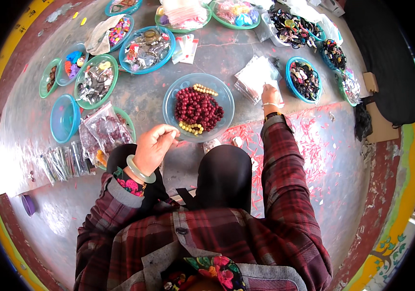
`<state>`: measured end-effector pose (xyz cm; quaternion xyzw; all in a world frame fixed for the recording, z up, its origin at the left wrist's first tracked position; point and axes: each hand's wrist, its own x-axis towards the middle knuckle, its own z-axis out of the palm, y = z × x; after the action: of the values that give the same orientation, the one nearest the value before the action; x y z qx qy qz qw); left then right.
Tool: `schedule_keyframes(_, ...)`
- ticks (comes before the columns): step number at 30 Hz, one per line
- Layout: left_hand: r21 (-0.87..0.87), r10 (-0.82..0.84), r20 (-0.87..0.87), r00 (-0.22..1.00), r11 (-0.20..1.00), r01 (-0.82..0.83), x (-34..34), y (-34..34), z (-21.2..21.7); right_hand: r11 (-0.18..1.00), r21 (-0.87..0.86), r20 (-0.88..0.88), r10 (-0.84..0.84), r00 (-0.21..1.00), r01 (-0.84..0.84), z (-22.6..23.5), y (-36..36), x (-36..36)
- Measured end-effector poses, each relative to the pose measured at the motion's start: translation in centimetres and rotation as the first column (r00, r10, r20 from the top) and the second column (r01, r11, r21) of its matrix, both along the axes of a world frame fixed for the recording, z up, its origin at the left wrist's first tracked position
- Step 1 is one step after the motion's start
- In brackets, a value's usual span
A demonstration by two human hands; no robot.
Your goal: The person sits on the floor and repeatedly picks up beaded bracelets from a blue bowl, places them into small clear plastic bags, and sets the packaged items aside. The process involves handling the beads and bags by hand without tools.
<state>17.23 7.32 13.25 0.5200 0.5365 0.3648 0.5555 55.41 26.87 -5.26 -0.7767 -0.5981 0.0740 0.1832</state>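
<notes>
In front of my knees sits a clear bluish bowl [168,109] holding dark red bead strings [195,104] with some pale yellow beads [205,89]. My left hand [155,146], a pale bangle on its wrist, hovers just off the bowl's near left rim. Its thumb and fingers are pinched together; whatever lies between them is too small to make out. Farther off to the right, my right hand [271,95] reaches onto a stack of small clear plastic bags [253,76], its fingertips closed at the edge of a bag.
Blue and green bowls of trinkets line the left, among them a blue basin [53,119]. A blue basket of dark bands [289,80] stands right of the bags. Wrapped slim items [66,162] and a bulging plastic bag [101,128] lie left of my knee. Red scraps [309,150] litter the right.
</notes>
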Motion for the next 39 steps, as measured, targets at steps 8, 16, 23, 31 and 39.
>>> schedule_keyframes(8,0.094,-0.002,0.039,0.999,0.996,-0.002,-0.1,-0.1,-0.5,0.967,0.253,-0.389,0.063,0.919,0.041,4.7,1.4,0.0)
schedule_keyframes(16,0.305,0.195,-0.039,0.98,0.936,-0.174,-1.3,-0.6,-0.2,0.907,0.076,-0.996,0.055,-0.063,-0.413,19.8,-4.4,-11.6)
schedule_keyframes(23,0.446,0.224,0.236,0.945,0.839,-0.311,-3.3,-0.1,1.8,0.424,-0.136,-0.945,0.216,0.246,-0.895,26.3,-12.0,-20.4)
schedule_keyframes(31,0.185,0.073,0.456,0.887,0.967,-0.175,-5.5,-1.8,2.4,0.441,-0.124,-0.949,0.209,0.236,-0.889,25.4,-14.8,-22.4)
schedule_keyframes(39,0.143,0.089,0.457,0.885,0.975,-0.172,-5.4,-1.4,1.5,0.66,0.089,-0.73,0.553,0.402,-0.746,22.7,-16.2,-23.9)
